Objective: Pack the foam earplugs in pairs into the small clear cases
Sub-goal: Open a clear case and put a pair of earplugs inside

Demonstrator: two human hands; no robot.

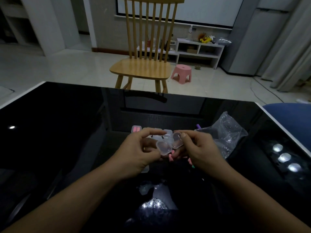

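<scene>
1. While both hands meet over the black table (67, 123), an open clear case (170, 145) hangs between them, hinged halves spread wide and nothing visible inside it.
2. Left hand (141, 152) pinches the near half at about 7 o'clock of the case; right hand (200, 148) pinches the far half at 2 o'clock, thumb on its rim.
3. Progress looks early: one closed case with a pink pair (135, 128) sits at 11 o'clock of the hands, heading a row of empty cases (161, 132) behind the fingers; I count perhaps four there, blurred.
4. Loose earplugs (170, 158) show under the hands at 6 o'clock, at least three, plus a purple one (199, 126) at 1 o'clock.
5. One crumpled plastic bag (225, 132) lies at 3 o'clock.
</scene>
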